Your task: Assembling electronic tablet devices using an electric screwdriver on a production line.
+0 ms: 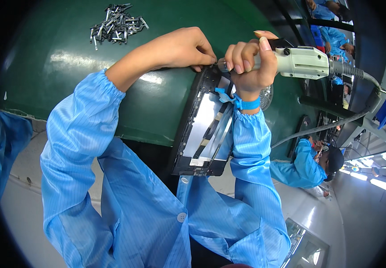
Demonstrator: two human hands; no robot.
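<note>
A worker in pinstriped blue sleeves bends both hands to the far end of a flat, black-framed device with a silver-white inner panel (203, 127), which lies at a slant on a dark green counter (67, 96), its near end apparently reaching past the edge. The right hand (253, 62) is wrapped firmly around a white, cylindrical corded power tool (307, 62), nose toward the device's far end. Close by that nose, the left hand (184, 48) brings thumb and fingertips together; whether they pinch some small part cannot be told. A bright blue fabric wristband (250, 105) circles the right wrist, its loose end hanging above the panel, while a heap of small black and silver parts (118, 25) sits well apart, farther up on the left. The fingertips' closeness to the nose is the likeliest hazard: a slip could nick skin or mark the frame. Uneven pressure might tip or slide the overhanging device, the wristband's loose end could snag on the inner components, and a tug on the grey cable (322, 129) could pull the tool off line.
</note>
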